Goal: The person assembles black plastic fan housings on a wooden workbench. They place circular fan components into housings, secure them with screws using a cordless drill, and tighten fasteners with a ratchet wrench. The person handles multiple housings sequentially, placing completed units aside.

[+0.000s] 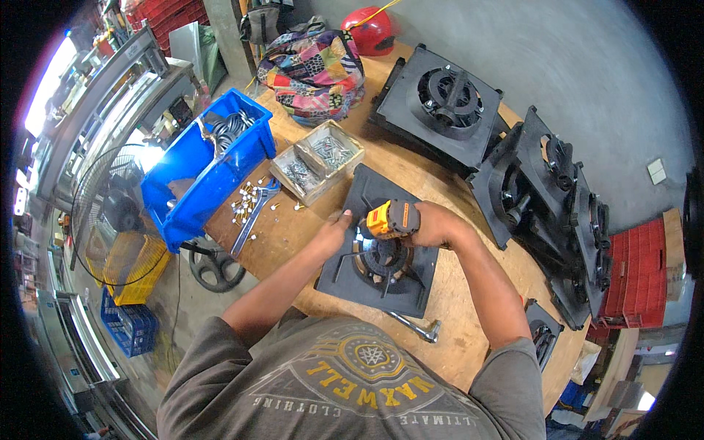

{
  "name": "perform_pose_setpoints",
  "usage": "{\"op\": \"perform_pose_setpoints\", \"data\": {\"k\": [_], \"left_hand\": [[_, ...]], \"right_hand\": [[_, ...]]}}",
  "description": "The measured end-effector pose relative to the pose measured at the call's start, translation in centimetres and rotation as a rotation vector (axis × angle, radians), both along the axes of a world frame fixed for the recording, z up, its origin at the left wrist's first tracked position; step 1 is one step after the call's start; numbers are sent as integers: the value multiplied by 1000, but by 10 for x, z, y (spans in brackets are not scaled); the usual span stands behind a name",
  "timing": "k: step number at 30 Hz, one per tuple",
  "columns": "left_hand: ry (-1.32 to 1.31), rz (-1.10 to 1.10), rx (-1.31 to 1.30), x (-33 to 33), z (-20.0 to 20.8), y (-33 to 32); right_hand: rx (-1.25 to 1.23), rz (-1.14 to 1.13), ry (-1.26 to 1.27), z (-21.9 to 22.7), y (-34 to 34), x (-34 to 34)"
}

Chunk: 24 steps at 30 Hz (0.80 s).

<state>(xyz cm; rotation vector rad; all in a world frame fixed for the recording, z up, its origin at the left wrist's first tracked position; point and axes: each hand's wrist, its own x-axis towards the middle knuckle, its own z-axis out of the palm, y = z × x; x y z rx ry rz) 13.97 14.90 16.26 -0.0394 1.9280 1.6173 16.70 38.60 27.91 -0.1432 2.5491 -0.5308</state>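
Observation:
A black square burner plate (339, 281) with a round ring in its middle lies on the wooden table before me. My right hand (434, 226) grips a yellow and black cordless drill (392, 218) held over the plate, its lit front pointing down and left. Beside the drill's front, my left hand (336, 231) is closed at the plate's left side; whatever its fingers pinch is hidden. A metal ratchet wrench (416, 327) lies by the plate's near edge. Just beyond the plate stands a wooden box (317, 192) of screws in two compartments.
Left of the box are a blue bin (170, 233) holding black rings, scattered small white-and-brass parts (248, 203) and a wrench (251, 222). More black burner units (469, 95) are stacked along the wall side. A patchwork bag (315, 77) and red helmet (369, 33) sit at the back.

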Motion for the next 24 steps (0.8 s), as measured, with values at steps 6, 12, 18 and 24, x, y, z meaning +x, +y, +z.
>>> {"op": "perform_pose_setpoints", "data": {"k": [6, 12, 18, 24], "left_hand": [[37, -15, 14, 0, -8, 1], [77, -15, -3, -1, -3, -1], [152, 9, -51, 3, 8, 4], [109, 0, 6, 2, 6, 2]], "right_hand": [[61, 48, 13, 16, -8, 5], [91, 130, 26, 30, -15, -5], [143, 161, 99, 14, -3, 5], [134, 118, 114, 7, -2, 3]]}}
